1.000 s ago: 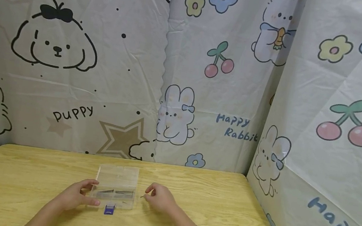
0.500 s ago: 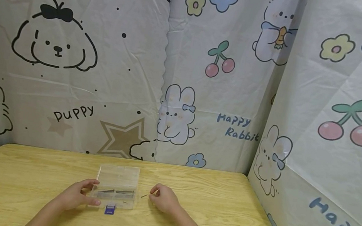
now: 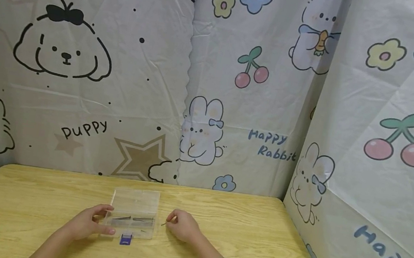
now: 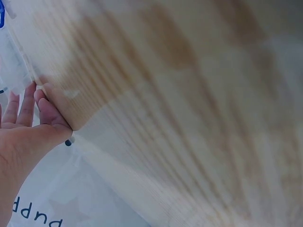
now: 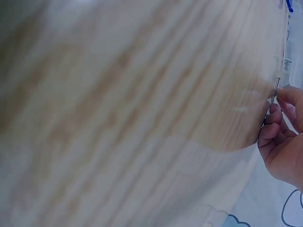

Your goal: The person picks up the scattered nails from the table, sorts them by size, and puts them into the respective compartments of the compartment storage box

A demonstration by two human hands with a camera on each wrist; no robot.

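Observation:
A clear plastic compartment box lies on the table with its lid raised at the back and a blue latch at the front. Thin dark metal pieces lie in its rear compartments, and a small one lies in front. My left hand holds the box's left side, thumb at the front corner and fingers further back. Just right of the box, my right hand pinches a thin metal nail between thumb and fingertips; its headed end sticks out toward the box in the right wrist view.
The yellow wood-grain table runs back to a hanging printed cloth. Another cloth wall rises along the right edge of the table.
My right hand drew back slightly to the right from the box, then came left again, still pinching the nail. The left hand and the box have stayed in place.

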